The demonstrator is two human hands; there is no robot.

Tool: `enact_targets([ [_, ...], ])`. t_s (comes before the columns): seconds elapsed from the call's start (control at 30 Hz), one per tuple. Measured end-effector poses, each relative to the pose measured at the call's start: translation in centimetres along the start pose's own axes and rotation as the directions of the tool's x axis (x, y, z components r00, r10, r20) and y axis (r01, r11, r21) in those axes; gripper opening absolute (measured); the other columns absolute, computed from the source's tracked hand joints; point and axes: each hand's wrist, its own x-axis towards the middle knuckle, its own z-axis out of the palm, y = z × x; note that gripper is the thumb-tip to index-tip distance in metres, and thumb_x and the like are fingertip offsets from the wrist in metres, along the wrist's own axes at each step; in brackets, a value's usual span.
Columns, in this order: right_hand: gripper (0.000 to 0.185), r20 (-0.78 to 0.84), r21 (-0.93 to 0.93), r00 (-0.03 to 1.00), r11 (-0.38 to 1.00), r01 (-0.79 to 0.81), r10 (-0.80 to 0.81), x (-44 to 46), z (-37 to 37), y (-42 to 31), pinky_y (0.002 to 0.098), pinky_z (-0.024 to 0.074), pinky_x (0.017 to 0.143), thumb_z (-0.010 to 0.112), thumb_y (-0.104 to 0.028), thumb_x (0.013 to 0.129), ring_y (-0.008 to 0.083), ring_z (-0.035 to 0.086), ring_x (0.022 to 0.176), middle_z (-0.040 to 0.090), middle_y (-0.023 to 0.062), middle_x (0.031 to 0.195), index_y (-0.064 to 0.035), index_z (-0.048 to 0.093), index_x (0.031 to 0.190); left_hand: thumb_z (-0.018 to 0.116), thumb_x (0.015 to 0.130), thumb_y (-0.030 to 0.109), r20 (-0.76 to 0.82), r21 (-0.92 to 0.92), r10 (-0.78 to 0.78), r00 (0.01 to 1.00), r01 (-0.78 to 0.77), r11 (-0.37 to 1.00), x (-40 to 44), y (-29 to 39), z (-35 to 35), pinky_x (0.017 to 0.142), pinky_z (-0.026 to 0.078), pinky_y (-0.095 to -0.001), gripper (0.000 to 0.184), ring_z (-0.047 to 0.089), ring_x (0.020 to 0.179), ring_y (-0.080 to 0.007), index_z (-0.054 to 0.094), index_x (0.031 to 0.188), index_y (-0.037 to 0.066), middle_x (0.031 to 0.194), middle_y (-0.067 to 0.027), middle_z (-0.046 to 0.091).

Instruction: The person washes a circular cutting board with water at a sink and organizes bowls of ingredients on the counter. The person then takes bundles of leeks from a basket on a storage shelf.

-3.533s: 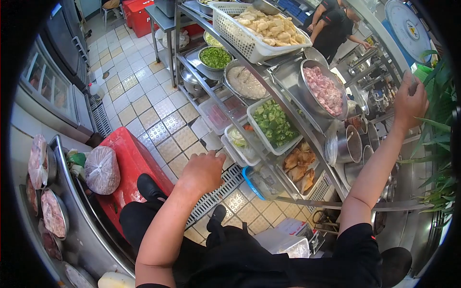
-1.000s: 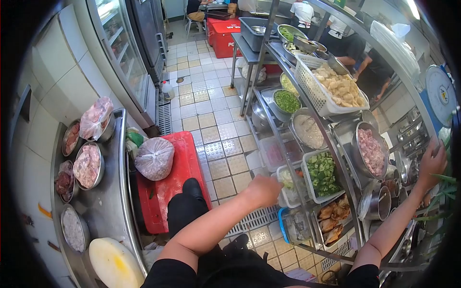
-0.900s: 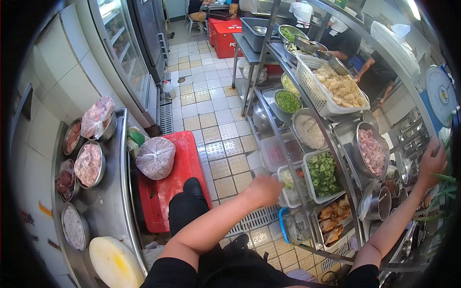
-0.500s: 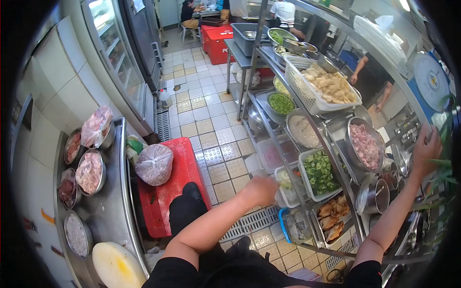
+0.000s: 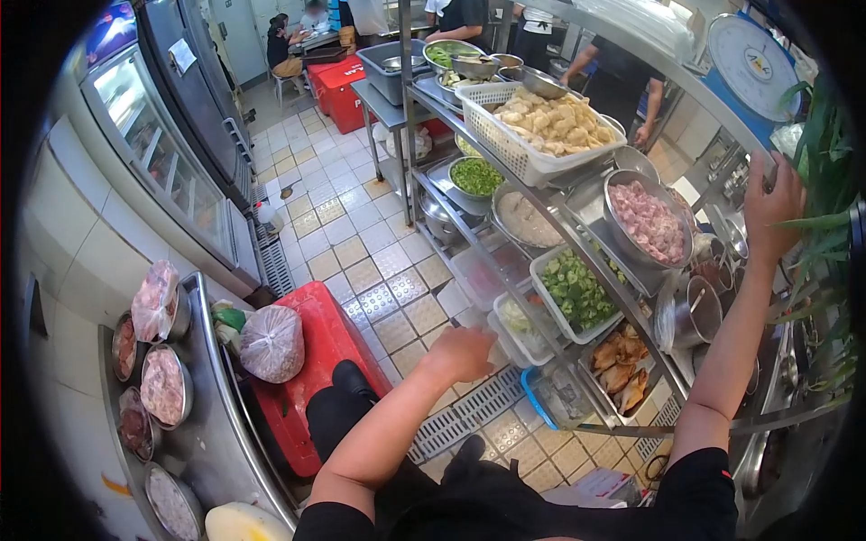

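Observation:
My left hand (image 5: 460,353) hangs over the tiled floor, fingers curled in, with no object visible in it. Just right of it are clear tubs on the lower shelf, one with green chopped vegetables (image 5: 577,288). My right hand (image 5: 774,203) is raised at the far right beside long green leaves (image 5: 816,252), its thumb and fingers apart; I see nothing held. To its left sit a steel bowl of raw pink meat (image 5: 646,223) and a pot with a utensil (image 5: 704,311). A white basket (image 5: 514,149) holds pale pieces.
A steel counter (image 5: 221,397) with meat bowls runs along the left. Beside it, a bag of minced meat (image 5: 272,344) sits on a red lid (image 5: 320,379). A metal rack (image 5: 667,361) stands right. A dial scale (image 5: 749,63) and several people are farther back.
The view has turned, so the rack and left counter stand further left in it. Both hands keep much the same pose, the right one appearing higher up. A person behind the rack has shifted.

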Motion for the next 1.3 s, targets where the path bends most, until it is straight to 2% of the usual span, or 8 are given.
enact_targets([
  [0.3, 0.044, 0.032, -0.077, 0.999, 0.997, -0.011, 0.013, -0.1, 1.4, 1.6, 0.0417, 0.0495, 0.084, 0.055, -0.053, 0.093, 0.0301, 0.062, 0.101, 0.067, 0.0075, 0.108, -0.0158, 0.066, 0.114, 0.066, 0.085, 0.041, 0.027, 0.000, -0.022, 0.999, 0.022, 1.000, 0.0, 0.3, -0.2, 0.091, 0.049, -0.0456, 0.057, 0.062, 0.106, -0.0357, 0.054, 0.132, 0.011, 0.116, -0.0174, 0.061],
  [0.4, 0.045, 0.109, -0.107, 0.992, 0.993, -0.048, 0.059, 0.1, 1.7, 2.0, 0.0420, 0.0488, 0.086, 0.054, -0.053, 0.093, 0.0310, 0.062, 0.102, 0.067, 0.0087, 0.108, -0.0154, 0.066, 0.115, 0.067, 0.084, 0.041, 0.012, 0.005, -0.025, 1.000, 0.025, 1.000, -0.1, 0.1, -0.3, 0.091, 0.049, -0.0459, 0.057, 0.062, 0.106, -0.0349, 0.055, 0.131, 0.011, 0.116, -0.0164, 0.061],
  [0.47, 0.045, 0.093, -0.108, 0.995, 0.993, 0.038, -0.028, 0.2, 2.9, 3.8, 0.0416, 0.0482, 0.087, 0.053, -0.052, 0.094, 0.0317, 0.063, 0.100, 0.068, 0.0103, 0.107, -0.0147, 0.067, 0.114, 0.068, 0.084, 0.040, -0.007, -0.009, -0.035, 0.999, 0.035, 0.999, 0.0, 0.0, -0.1, 0.091, 0.048, -0.0463, 0.055, 0.062, 0.106, -0.0338, 0.056, 0.129, 0.011, 0.116, -0.0155, 0.062],
  [0.87, 0.049, 0.107, -0.069, 0.994, 0.997, 0.014, -0.006, 0.6, 3.9, 4.9, 0.0429, 0.0481, 0.088, 0.050, -0.056, 0.094, 0.0342, 0.063, 0.101, 0.068, 0.0129, 0.110, -0.0157, 0.067, 0.117, 0.070, 0.083, 0.034, -0.048, -0.077, -0.037, 0.998, 0.033, 0.996, 0.3, -0.8, 0.2, 0.091, 0.048, -0.0451, 0.046, 0.062, 0.107, -0.0315, 0.061, 0.121, 0.008, 0.115, -0.0148, 0.063],
  [1.0, 0.051, 0.098, -0.116, 0.994, 0.991, 0.063, -0.052, 0.9, 4.1, 5.5, 0.0435, 0.0481, 0.087, 0.047, -0.059, 0.094, 0.0345, 0.063, 0.100, 0.069, 0.0110, 0.109, -0.0189, 0.067, 0.117, 0.072, 0.081, 0.034, -0.061, -0.034, -0.046, 0.997, 0.044, 0.998, 0.6, -1.0, 0.2, 0.089, 0.047, -0.0449, 0.043, 0.064, 0.105, -0.0301, 0.064, 0.115, 0.007, 0.113, -0.0141, 0.064],
  [1.07, 0.048, 0.082, -0.188, 0.996, 0.981, 0.046, -0.031, 0.9, 3.8, 5.3, 0.0424, 0.0500, 0.083, 0.052, -0.055, 0.092, 0.0332, 0.065, 0.098, 0.070, 0.0119, 0.107, -0.0152, 0.068, 0.115, 0.073, 0.080, 0.034, -0.072, -0.039, -0.051, 0.996, 0.048, 0.998, 0.7, -1.1, 0.2, 0.088, 0.047, -0.0447, 0.043, 0.064, 0.104, -0.0297, 0.064, 0.113, 0.007, 0.112, -0.0138, 0.064],
  [1.17, 0.051, 0.086, -0.175, 0.996, 0.984, 0.044, -0.029, 1.0, 5.6, 7.8, 0.0439, 0.0498, 0.084, 0.050, -0.058, 0.092, 0.0347, 0.065, 0.098, 0.070, 0.0120, 0.108, -0.0177, 0.068, 0.117, 0.066, 0.082, 0.022, -0.082, -0.033, -0.008, 0.997, 0.005, 0.999, 0.4, -1.3, -0.3, 0.085, 0.048, -0.0444, 0.030, 0.065, 0.101, -0.0293, 0.066, 0.109, 0.007, 0.107, -0.0132, 0.066],
  [1.3, 0.050, 0.088, -0.190, 0.996, 0.981, 0.041, -0.024, 1.3, 6.0, 9.0, 0.0424, 0.0497, 0.084, 0.049, -0.060, 0.092, 0.0328, 0.065, 0.098, 0.070, 0.0098, 0.108, -0.0211, 0.070, 0.114, 0.064, 0.082, 0.018, -0.116, -0.051, -0.042, 0.992, 0.036, 0.998, 0.4, -1.1, -0.6, 0.082, 0.048, -0.0429, 0.024, 0.066, 0.096, -0.0301, 0.068, 0.103, 0.007, 0.104, -0.0135, 0.067],
])
